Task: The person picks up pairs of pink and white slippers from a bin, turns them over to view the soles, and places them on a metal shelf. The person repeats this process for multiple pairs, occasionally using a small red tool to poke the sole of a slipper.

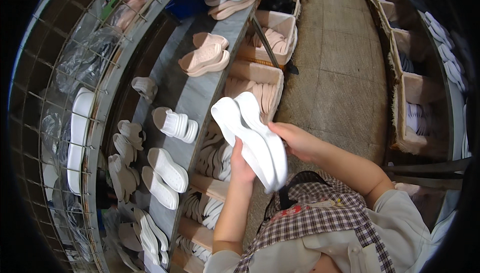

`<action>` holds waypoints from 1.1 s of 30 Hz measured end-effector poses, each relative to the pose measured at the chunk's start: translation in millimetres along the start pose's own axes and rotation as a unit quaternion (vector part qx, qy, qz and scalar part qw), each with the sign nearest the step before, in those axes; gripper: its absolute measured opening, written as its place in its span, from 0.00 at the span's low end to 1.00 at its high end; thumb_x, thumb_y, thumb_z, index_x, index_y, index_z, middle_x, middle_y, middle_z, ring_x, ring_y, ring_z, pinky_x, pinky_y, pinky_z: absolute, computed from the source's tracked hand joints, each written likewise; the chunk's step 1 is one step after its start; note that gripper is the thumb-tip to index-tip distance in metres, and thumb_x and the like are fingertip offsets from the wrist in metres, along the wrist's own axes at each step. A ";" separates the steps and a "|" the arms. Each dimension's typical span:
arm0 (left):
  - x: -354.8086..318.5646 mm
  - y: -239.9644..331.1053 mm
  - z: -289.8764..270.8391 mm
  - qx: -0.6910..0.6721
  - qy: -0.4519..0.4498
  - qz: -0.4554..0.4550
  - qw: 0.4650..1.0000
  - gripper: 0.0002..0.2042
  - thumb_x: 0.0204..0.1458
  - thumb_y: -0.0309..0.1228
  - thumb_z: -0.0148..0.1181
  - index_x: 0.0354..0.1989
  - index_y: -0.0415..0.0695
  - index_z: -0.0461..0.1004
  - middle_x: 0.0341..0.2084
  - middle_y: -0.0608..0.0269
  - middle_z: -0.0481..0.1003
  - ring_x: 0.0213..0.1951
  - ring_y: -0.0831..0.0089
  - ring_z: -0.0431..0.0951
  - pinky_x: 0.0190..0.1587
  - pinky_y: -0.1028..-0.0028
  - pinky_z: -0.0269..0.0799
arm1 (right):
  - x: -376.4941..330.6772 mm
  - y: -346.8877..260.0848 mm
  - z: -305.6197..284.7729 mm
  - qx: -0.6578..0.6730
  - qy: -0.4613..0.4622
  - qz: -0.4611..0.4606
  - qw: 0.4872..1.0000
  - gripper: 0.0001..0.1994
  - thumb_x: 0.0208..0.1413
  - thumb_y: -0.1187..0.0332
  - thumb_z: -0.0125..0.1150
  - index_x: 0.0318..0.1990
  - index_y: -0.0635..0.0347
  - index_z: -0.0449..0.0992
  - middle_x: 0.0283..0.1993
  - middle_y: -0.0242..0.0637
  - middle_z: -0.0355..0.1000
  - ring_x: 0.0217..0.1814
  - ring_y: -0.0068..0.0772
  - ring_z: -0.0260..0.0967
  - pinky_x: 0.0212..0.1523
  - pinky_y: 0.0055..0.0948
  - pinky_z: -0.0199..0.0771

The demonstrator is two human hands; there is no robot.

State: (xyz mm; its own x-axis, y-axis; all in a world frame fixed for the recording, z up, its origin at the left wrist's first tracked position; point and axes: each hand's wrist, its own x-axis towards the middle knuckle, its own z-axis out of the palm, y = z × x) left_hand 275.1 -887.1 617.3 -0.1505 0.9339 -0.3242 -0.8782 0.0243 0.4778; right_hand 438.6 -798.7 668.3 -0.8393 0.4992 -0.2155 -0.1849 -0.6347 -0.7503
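Observation:
Two white shoe soles [245, 140] are held up side by side in front of my chest, their inner faces showing. My left hand [241, 167] grips the left sole by its edge, thumb lying over the rim. At the far edge of the other sole, my right hand [295, 139] is closed with its thumb on top; the rest of its fingers are partly hidden. To the left, a pair of white soles [165, 178] lies on the grey shelf [197, 90]. Farther along it are stacked pale pink soles [206, 55].
Fabric-lined bins [272, 75] of soles stand under the shelf's edge. A wire mesh [55, 98] runs along the far left. The tiled floor aisle [340, 48] stretches ahead, with more bins [415, 85] and a rack of white soles [450, 65] at the right.

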 end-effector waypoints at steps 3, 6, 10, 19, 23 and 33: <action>-6.7 9.5 -1.3 0.153 -0.024 0.086 0.984 0.25 0.59 0.41 0.45 0.59 0.37 0.58 0.53 0.51 0.66 0.54 0.59 0.68 0.57 0.61 0.65 | -3.4 -2.0 3.9 -0.093 -0.075 -0.049 0.992 0.24 0.55 0.58 0.57 0.53 0.67 0.67 0.49 0.39 0.69 0.51 0.31 0.65 0.54 0.28 0.61; -7.7 18.0 -4.1 0.196 -0.114 0.123 0.966 0.26 0.57 0.39 0.50 0.60 0.37 0.57 0.54 0.53 0.66 0.54 0.61 0.68 0.56 0.62 0.66 | -10.6 2.7 7.2 -0.248 -0.047 -0.116 0.960 0.31 0.49 0.59 0.65 0.56 0.69 0.64 0.54 0.47 0.61 0.58 0.39 0.57 0.59 0.32 0.55; -3.9 20.6 -3.3 0.220 -0.126 0.121 0.960 0.26 0.56 0.41 0.52 0.58 0.37 0.60 0.52 0.53 0.67 0.52 0.61 0.70 0.54 0.63 0.69 | -19.1 9.1 11.0 -0.334 -0.015 -0.149 0.930 0.38 0.45 0.55 0.67 0.59 0.69 0.60 0.58 0.53 0.52 0.63 0.49 0.47 0.64 0.38 0.47; -1.0 11.0 17.6 0.189 -0.148 0.098 0.966 0.23 0.57 0.42 0.50 0.55 0.38 0.64 0.48 0.52 0.70 0.47 0.63 0.73 0.48 0.67 0.74 | -35.0 9.8 13.7 -0.423 0.024 -0.204 0.883 0.42 0.43 0.52 0.68 0.60 0.72 0.58 0.58 0.56 0.52 0.63 0.53 0.48 0.64 0.39 0.48; 2.8 7.2 22.0 0.120 -0.135 0.063 0.982 0.23 0.58 0.44 0.47 0.55 0.38 0.64 0.47 0.51 0.71 0.47 0.61 0.74 0.48 0.66 0.74 | -42.9 6.5 13.5 -0.443 0.034 -0.214 0.870 0.42 0.43 0.52 0.68 0.60 0.72 0.58 0.57 0.56 0.53 0.62 0.52 0.50 0.63 0.38 0.50; 3.0 1.9 23.0 0.116 -0.090 0.089 0.985 0.26 0.60 0.47 0.38 0.61 0.42 0.55 0.55 0.47 0.62 0.54 0.50 0.67 0.55 0.56 0.68 | -59.9 -4.2 23.3 -0.494 0.063 -0.236 0.834 0.40 0.42 0.52 0.68 0.58 0.70 0.60 0.55 0.53 0.55 0.60 0.51 0.51 0.61 0.38 0.53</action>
State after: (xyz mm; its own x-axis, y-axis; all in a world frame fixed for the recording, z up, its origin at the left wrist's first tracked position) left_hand 283.4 -876.1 636.0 -0.1914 0.9784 -0.0784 -0.7142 -0.0840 0.6949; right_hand 477.8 -839.7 698.9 -0.7201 0.6535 0.2333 0.0839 0.4158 -0.9056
